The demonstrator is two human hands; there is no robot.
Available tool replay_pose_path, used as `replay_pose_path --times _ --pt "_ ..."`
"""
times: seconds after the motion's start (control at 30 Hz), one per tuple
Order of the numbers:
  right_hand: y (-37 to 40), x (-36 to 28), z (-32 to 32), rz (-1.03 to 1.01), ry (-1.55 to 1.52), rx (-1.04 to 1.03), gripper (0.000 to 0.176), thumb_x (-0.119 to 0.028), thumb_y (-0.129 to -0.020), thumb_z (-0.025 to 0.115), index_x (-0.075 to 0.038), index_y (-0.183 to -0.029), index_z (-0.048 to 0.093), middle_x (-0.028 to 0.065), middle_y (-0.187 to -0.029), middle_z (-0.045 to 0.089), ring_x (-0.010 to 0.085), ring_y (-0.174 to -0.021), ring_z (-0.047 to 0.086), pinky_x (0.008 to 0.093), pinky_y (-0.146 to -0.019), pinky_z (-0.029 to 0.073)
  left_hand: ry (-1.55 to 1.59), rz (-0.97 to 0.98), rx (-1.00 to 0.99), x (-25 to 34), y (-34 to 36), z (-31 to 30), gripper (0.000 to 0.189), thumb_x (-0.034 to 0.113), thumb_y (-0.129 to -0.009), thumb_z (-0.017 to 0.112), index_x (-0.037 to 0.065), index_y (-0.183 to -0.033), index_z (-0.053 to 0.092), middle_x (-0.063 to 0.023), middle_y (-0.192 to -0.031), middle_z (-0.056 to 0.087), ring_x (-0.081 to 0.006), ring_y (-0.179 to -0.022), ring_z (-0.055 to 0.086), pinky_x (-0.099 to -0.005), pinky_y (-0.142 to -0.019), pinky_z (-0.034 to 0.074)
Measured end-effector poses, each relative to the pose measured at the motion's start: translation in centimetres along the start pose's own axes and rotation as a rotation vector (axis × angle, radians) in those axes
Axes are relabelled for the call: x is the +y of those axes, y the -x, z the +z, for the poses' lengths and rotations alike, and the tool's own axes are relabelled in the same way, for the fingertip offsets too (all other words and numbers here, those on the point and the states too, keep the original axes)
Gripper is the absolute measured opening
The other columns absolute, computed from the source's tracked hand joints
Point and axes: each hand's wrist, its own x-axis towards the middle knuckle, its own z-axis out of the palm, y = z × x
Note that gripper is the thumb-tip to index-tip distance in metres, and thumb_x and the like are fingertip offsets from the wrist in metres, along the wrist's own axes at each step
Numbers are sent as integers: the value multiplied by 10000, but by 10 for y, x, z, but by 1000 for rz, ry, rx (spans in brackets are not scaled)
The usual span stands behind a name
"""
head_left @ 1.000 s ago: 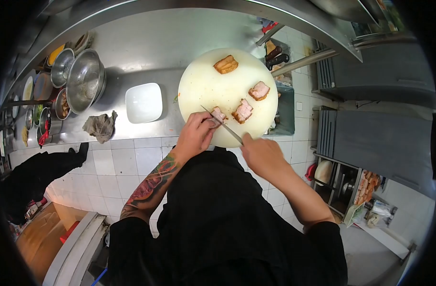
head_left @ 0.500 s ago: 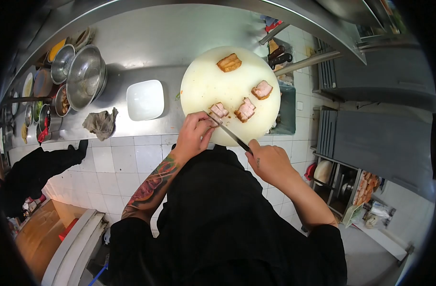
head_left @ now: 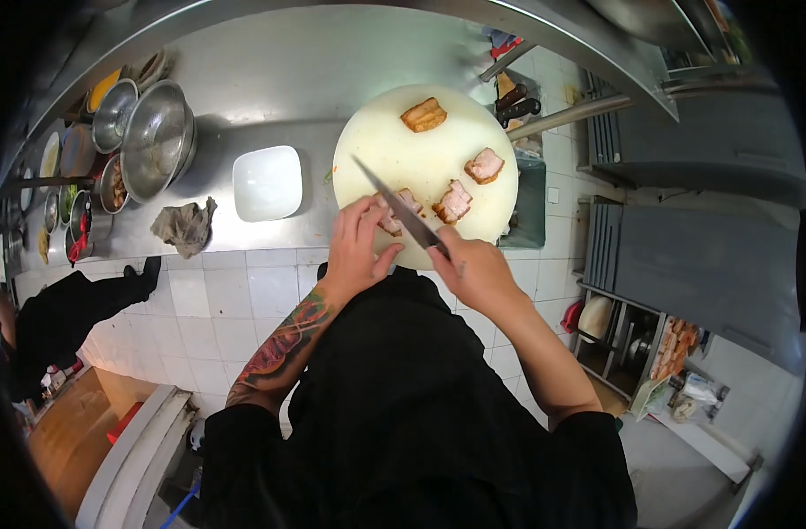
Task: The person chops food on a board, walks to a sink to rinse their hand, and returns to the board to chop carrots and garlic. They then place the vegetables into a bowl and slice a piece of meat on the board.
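My right hand grips a kitchen knife, its blade slanting up and left, broad side showing, across a cut piece of crisp-skinned pork belly. My left hand has its fingertips on the left side of that piece, thumb apart below. The blade partly hides this pork. Just right of it lies another pork belly chunk, with a third piece further right and a browned block near the far edge. All rest on a round white cutting board.
Left of the board are a square white bowl, a crumpled grey cloth and metal bowls. Knives with dark handles stand past the board's right edge. Another person's dark-clothed leg shows at left. A metal shelf edge runs overhead.
The knife has moved up and left, its tip now well beyond the pork and its blade turned flatter. My right hand shifted left, and my left thumb spread away from the fingers.
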Motion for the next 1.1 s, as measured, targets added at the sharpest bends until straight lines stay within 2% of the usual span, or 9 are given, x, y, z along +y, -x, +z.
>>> replay_pose_path --times 0.03,0.13,0.43,0.63,0.73,0.87,0.93,0.97,1.1 --pt "9 6 -4 26 -54 38 208 -216 -1012 657 -31 -1051 570 208 -720 697 439 -699 703 537 -648 550 -78 -44 0 7 -4 -2 717 69 -776 846 25 -1415 525 -200 -1324 594 -409 -1210 562 -505 -1049 442" --pt "25 19 -13 65 -169 109 217 -213 -1019 667 -29 -1053 556 215 -739 694 445 -709 694 534 -644 532 -101 -77 -22 -2 -4 14 850 121 -799 849 8 -1525 421 -215 -1394 563 -426 -1270 522 -523 -1086 403" --pt "51 39 -15 364 -288 145 204 -181 -1018 675 -4 -1090 601 235 -745 689 468 -708 686 503 -637 524 -99 -85 -48 -6 -5 9 984 293 -811 886 -5 -1588 362 -222 -1508 517 -439 -1386 471 -577 -1167 319" --pt "34 68 -48 277 -290 198 206 -182 -1015 671 -6 -1102 608 242 -744 676 483 -722 673 510 -646 521 -257 -145 -206 -15 -4 11 1077 336 -822 877 18 -1654 272 -219 -1650 402 -425 -1591 270 -636 -1270 147" --pt "10 95 -68 212 -268 183 224 -197 -1016 662 -6 -1121 614 249 -758 679 487 -743 675 521 -660 518 -372 -181 -277 -5 -12 14 1088 350 -845 856 8 -1665 227 -183 -1689 366 -418 -1612 223 -685 -1259 131" --pt "-24 122 -88 67 -251 179 255 -219 -1009 661 -3 -1125 593 258 -795 697 487 -784 685 554 -695 520 -432 -243 -215 21 -34 3 1066 320 -858 850 10 -1661 222 -211 -1684 362 -435 -1595 256 -709 -1246 141" --pt "-45 131 -95 67 -241 133 287 -216 -1015 661 3 -1192 605 274 -874 695 488 -862 687 516 -743 525 -228 -145 -105 21 -65 3 1012 267 -858 843 -6 -1639 262 -241 -1670 372 -450 -1557 319 -650 -1253 217" --pt "-60 136 -93 47 -200 125 278 -219 -1015 656 -1 -1181 607 275 -880 698 492 -875 685 522 -753 525 -188 -25 -73 9 -89 12 917 247 -852 832 -5 -1593 354 -261 -1600 442 -459 -1465 425 -564 -1212 340" --pt "-115 124 -98 26 -3 93 261 -248 -1018 620 -10 -1122 610 264 -906 721 477 -900 700 559 -799 545 -206 32 -45 -17 -169 51 774 231 -838 823 -10 -1486 475 -238 -1444 562 -443 -1319 526 -514 -1113 432"
